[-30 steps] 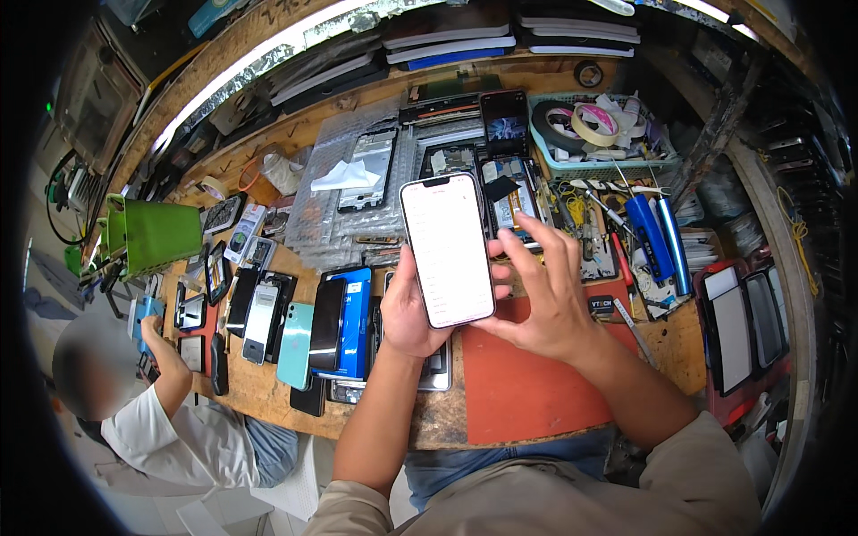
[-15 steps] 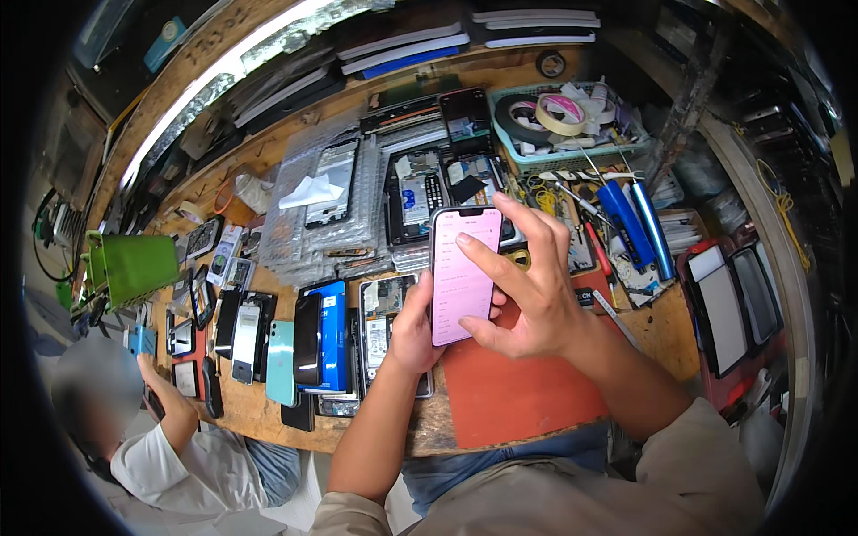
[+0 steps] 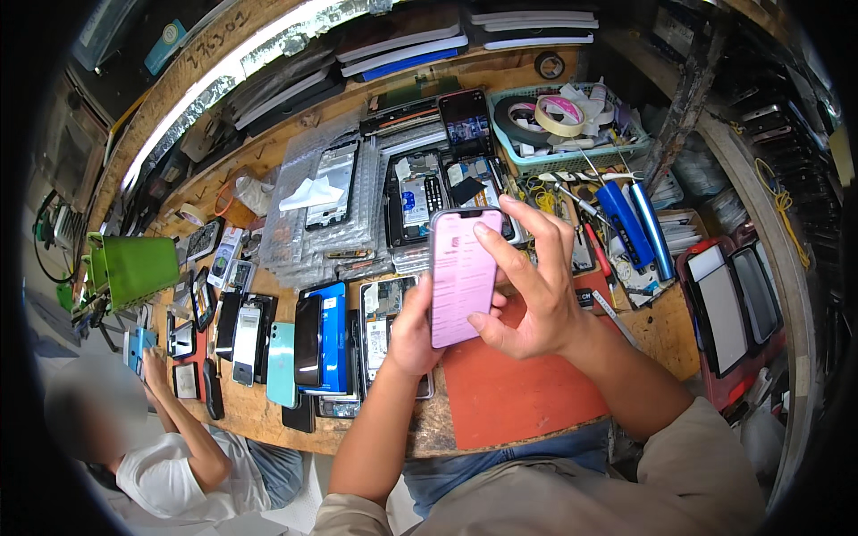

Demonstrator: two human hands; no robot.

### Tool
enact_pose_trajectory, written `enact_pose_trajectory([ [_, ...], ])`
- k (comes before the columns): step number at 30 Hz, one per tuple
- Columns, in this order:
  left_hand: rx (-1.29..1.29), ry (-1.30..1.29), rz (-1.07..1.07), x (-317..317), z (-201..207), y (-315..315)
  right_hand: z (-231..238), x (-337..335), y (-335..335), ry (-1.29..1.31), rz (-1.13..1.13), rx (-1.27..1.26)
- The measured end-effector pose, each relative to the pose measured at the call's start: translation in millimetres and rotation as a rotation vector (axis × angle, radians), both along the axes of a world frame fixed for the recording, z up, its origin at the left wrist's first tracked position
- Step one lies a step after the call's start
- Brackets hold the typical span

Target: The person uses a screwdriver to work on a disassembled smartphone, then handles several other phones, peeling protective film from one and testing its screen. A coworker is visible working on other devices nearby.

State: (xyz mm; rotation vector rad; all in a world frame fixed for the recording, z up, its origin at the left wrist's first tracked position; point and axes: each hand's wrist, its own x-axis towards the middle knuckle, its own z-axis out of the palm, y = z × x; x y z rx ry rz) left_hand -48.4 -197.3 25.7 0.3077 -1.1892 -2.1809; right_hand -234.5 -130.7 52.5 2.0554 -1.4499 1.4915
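Note:
A smartphone point(image 3: 463, 284) with a lit pinkish screen stands upright over the bench, held along its left edge and lower back by my left hand point(image 3: 413, 332). My right hand point(image 3: 542, 302) is spread in front of it, index fingertip at the upper right of the screen and thumb tip by the lower right. Whether those tips press the glass is hard to tell. Below the phone lies an orange-red mat point(image 3: 527, 393). Just behind are opened phones point(image 3: 416, 192) with their inner boards showing.
Left of my left arm are a blue box point(image 3: 334, 344), a mint-green phone point(image 3: 281, 357) and several other phones. Bubble wrap point(image 3: 286, 192) lies further back. A teal basket point(image 3: 559, 161) holds tape rolls; blue screwdrivers point(image 3: 626, 228) lie right. A co-worker point(image 3: 170, 473) sits at far left.
The phone's screen now shows a different page. My right index finger has shifted slightly up and right, the thumb slightly right. The co-worker's arm has moved.

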Motion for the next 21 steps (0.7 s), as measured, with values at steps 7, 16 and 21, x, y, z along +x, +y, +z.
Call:
enact_pose_trajectory([
  [7,0.074,0.303,0.259,23.4,18.1,-23.2,-8.6,6.7,0.6,-0.031,0.106,0.037],
  [16,0.24,0.396,0.297,18.6,11.4,-22.8,-11.4,22.9,7.3,0.051,0.312,0.189],
  [21,0.201,0.311,0.292,10.2,9.6,-16.0,-13.6,19.9,2.1,-0.001,0.209,0.227],
])
